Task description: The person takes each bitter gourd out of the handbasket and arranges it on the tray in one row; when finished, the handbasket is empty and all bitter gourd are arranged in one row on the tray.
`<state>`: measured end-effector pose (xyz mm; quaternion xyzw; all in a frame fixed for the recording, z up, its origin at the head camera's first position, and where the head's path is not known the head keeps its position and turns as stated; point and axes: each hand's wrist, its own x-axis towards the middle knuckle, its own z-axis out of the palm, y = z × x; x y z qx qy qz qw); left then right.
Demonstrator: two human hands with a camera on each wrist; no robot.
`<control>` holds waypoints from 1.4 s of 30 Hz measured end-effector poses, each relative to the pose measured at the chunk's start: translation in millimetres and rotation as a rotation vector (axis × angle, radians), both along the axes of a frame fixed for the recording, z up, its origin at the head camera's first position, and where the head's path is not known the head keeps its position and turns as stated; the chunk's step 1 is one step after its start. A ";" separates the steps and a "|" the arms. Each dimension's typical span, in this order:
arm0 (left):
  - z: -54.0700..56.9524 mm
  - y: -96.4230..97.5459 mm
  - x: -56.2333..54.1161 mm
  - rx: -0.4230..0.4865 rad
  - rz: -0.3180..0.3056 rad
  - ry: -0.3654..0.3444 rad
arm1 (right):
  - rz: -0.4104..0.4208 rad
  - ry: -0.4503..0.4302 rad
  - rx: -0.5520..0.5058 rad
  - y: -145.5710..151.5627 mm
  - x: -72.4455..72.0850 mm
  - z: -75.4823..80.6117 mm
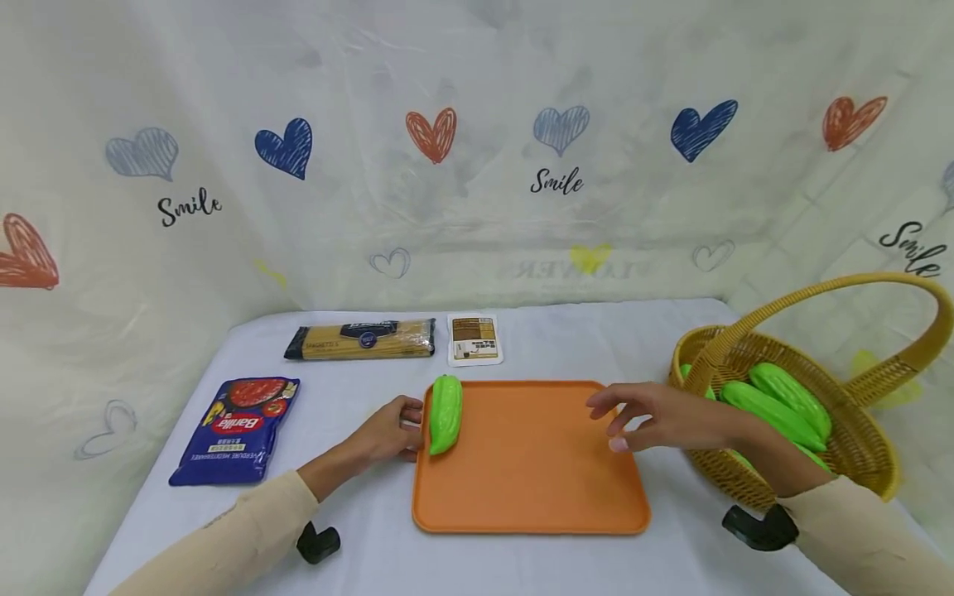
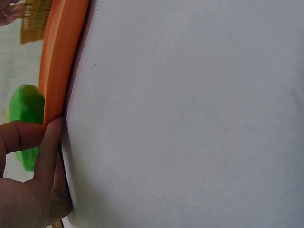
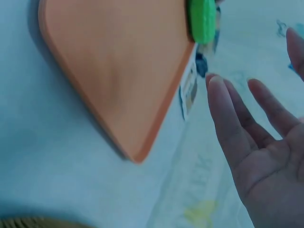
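An orange tray (image 1: 531,463) lies on the white table, with one bright green ridged bitter melon (image 1: 445,415) along its left side. My left hand (image 1: 386,430) is at the tray's left rim; in the left wrist view its thumb (image 2: 23,135) and fingers pinch the edge beside the melon. Over the tray's right rim hovers my right hand (image 1: 656,418), holding nothing, its fingers loosely bent. In the right wrist view the fingers (image 3: 228,111) are spread apart, away from the tray.
A wicker basket (image 1: 868,439) with a tall handle and several green melons stands at the right, beneath my right forearm. Behind the tray lie a spaghetti pack (image 1: 361,340) and a small white-edged packet (image 1: 474,339). A blue Barilla pouch (image 1: 235,430) lies at the left.
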<state>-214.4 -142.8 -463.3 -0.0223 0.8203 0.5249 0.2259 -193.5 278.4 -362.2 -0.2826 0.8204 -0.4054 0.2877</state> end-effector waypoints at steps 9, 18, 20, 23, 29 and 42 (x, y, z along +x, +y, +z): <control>-0.3 1.2 0.5 0.005 -0.003 -0.002 | 0.003 0.021 0.022 48.8 10.4 16.8; -0.2 1.4 0.4 -0.003 0.002 -0.003 | 0.017 -0.112 -0.031 95.2 17.8 20.6; -0.5 1.2 0.6 -0.004 0.003 -0.004 | 0.000 -0.148 -0.020 104.8 18.3 20.9; -1.1 0.8 0.7 -0.005 0.003 -0.006 | -0.039 -0.187 0.010 119.0 17.1 23.0; -0.5 0.4 1.6 -0.008 0.001 -0.003 | -0.127 -0.204 0.074 144.4 3.5 28.8; -2.8 -0.4 0.5 0.021 -0.003 0.004 | -0.269 -0.078 0.184 152.4 -35.1 24.9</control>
